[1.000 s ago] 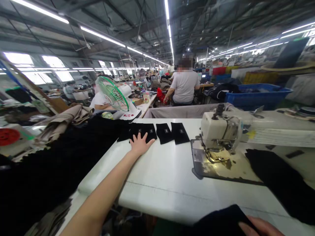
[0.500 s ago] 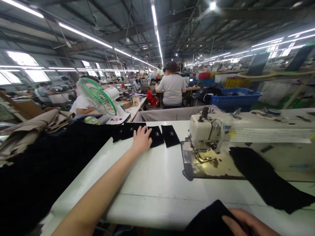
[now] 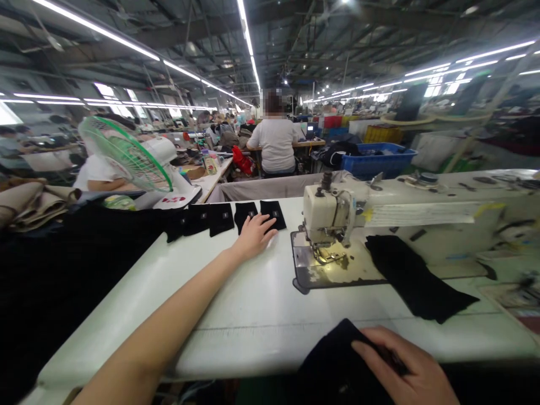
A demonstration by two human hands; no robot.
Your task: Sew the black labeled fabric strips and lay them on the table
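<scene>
My left hand point(image 3: 254, 236) reaches across the white table, fingers spread flat. Its fingertips overlap the last two pieces in a row of black fabric pieces point(image 3: 273, 209), each bearing a small pale label. Low in front of me, my right hand point(image 3: 407, 360) pinches a black fabric piece point(image 3: 333, 360) by its edge, at the front edge of the table. Something dark shows under those fingers, too unclear to name. To the right of the row stands a sewing machine point(image 3: 329, 208), its needle area lit.
A stack of black fabric strips point(image 3: 413, 275) lies on the machine bed. Dark cloth point(image 3: 97, 253) is heaped on the left, near a green-rimmed fan point(image 3: 126, 152). Beyond the table sit a blue crate point(image 3: 377, 163) and a person in a grey shirt point(image 3: 274, 143).
My left hand has slid right along the row, from the middle pieces to the last two. The right hand has come further into view with its fabric piece. The view has shifted right.
</scene>
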